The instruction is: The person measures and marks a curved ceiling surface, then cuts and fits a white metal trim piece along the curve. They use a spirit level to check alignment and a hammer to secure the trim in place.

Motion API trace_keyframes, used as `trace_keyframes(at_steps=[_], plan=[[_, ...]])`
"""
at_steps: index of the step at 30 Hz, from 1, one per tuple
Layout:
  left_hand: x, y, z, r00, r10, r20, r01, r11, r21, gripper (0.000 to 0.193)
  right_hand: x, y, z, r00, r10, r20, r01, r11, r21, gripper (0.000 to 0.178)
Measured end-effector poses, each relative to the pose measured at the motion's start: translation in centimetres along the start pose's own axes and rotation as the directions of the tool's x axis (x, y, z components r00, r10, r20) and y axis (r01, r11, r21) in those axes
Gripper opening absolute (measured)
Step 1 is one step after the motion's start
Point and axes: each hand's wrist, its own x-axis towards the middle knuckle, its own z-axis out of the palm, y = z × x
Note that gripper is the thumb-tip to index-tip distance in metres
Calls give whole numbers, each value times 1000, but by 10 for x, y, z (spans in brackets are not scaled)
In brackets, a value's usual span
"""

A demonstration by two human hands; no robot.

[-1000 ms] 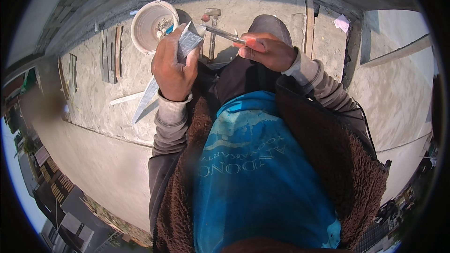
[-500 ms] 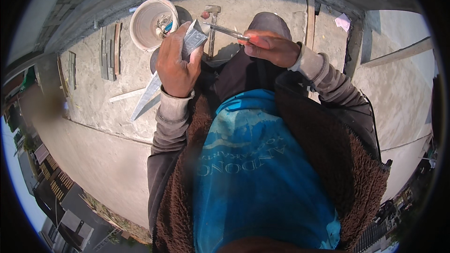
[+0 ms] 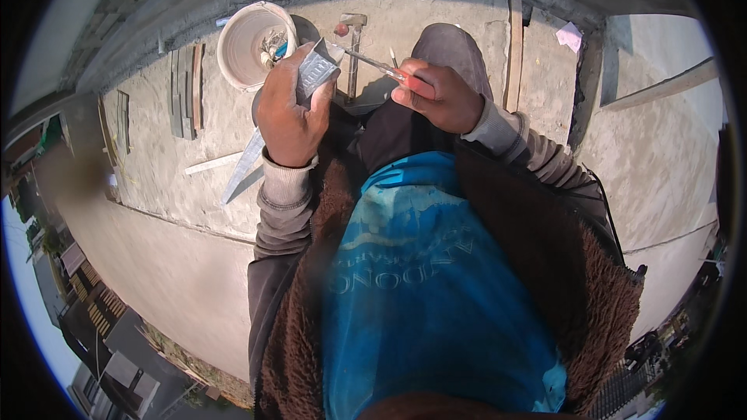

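Observation:
My left hand (image 3: 289, 118) is closed around a grey metal channel (image 3: 317, 70), its folded end standing up past my fingers. A long grey strip (image 3: 243, 167) that looks like the same metal slants down to the floor behind my left wrist. In my right hand (image 3: 447, 99), fingers wrapped round, are red-handled snips (image 3: 377, 64). One slim metal blade reaches left to the edge of the channel's end; a pale tip stands apart from it, above the red grip. Whether the blade touches the metal I cannot tell.
A dusty white bucket (image 3: 233, 47) with small items inside stands beyond my left hand. A hammer (image 3: 354, 54) lies on the concrete floor beyond my knees. Wood strips (image 3: 181, 93) lie at the left, a plank (image 3: 514, 54) at the right, and a thin pale strip (image 3: 212, 163) near my left forearm.
My right hand has come lower and slightly left, turning its grip, and the snips' parts now look spread apart. My left hand still holds the channel, tilted a little differently.

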Motion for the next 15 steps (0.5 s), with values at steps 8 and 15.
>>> trace_keyframes(at_steps=[8,15], plan=[[2,0,-5,1000,10,4,-9,999,-48,36,6,-10,6,1000,-5,-5,5,1000,15,34],[6,-1,-9,997,-62,52,65,997,-49,37,7,-10,25,938,-308,-158,255,924,-287,18]])
